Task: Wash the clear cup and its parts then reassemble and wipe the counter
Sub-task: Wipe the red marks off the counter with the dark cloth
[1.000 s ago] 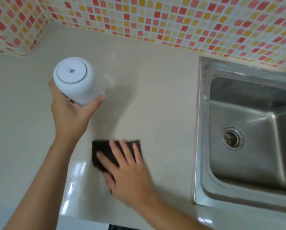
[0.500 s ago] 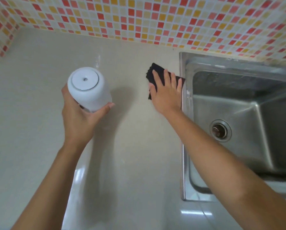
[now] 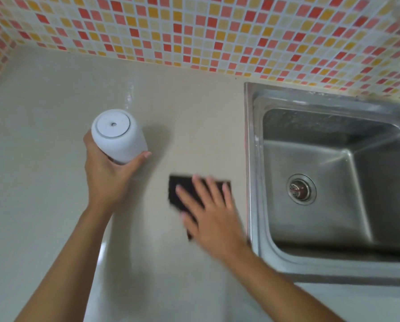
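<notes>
We see the counter (image 3: 55, 159) running from the left wall to the sink (image 3: 250, 159), which is set into it on the right. The tiled wall (image 3: 194, 31) rises behind both and turns a corner at the far left. The drain (image 3: 301, 189) sits in the floor of the sink basin. Our left hand (image 3: 106, 173) holds the cup (image 3: 118, 135) over the counter, left of centre. To its right and nearer us, our right hand (image 3: 214, 217) lies flat on the cloth (image 3: 182, 191), which lies on the counter just beside the sink's left rim.
</notes>
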A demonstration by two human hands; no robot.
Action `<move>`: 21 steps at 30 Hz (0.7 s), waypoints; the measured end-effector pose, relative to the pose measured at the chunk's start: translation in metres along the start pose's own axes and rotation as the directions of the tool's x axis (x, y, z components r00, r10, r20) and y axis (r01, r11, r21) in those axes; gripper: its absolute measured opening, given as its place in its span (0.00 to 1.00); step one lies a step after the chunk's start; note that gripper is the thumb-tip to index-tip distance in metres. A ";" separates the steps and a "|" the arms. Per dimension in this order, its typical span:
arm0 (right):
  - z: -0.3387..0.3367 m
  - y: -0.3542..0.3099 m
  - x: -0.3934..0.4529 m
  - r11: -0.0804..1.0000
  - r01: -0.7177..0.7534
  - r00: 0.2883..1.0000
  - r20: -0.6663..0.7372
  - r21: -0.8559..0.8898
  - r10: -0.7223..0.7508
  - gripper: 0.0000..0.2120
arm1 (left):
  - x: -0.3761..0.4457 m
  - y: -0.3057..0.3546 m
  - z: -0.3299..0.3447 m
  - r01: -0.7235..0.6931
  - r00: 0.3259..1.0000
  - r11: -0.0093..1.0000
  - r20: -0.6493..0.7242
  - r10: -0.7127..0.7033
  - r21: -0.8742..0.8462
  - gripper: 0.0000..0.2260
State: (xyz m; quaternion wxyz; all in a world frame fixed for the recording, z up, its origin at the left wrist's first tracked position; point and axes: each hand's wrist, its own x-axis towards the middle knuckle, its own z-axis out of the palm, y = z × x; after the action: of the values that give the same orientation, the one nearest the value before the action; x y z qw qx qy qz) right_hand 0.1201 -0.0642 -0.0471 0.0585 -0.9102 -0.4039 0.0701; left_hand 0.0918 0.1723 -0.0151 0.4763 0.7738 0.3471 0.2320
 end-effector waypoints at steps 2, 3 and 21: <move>-0.005 0.028 0.065 0.986 -0.165 0.985 -0.058 -0.018 0.164 0.25 | 0.001 -0.003 -0.002 -0.001 1.000 1.000 -0.005 0.001 -0.003 0.43; -0.010 0.042 0.096 0.974 -0.226 0.972 -0.068 -0.004 0.226 0.25 | 0.001 -0.004 -0.003 -0.005 1.000 1.000 0.000 0.005 -0.004 0.43; -0.028 0.000 -0.005 0.839 -0.163 0.986 0.105 0.519 0.126 0.24 | -0.103 -0.003 -0.013 -0.156 0.962 0.988 -0.230 0.148 -0.015 0.23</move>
State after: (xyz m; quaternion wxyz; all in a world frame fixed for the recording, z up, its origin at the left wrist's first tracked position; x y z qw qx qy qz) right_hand 0.1217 -0.0692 -0.0193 0.2861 -0.8845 -0.3013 0.2123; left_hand 0.0146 0.1024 -0.0155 0.4268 0.7585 0.3353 0.3608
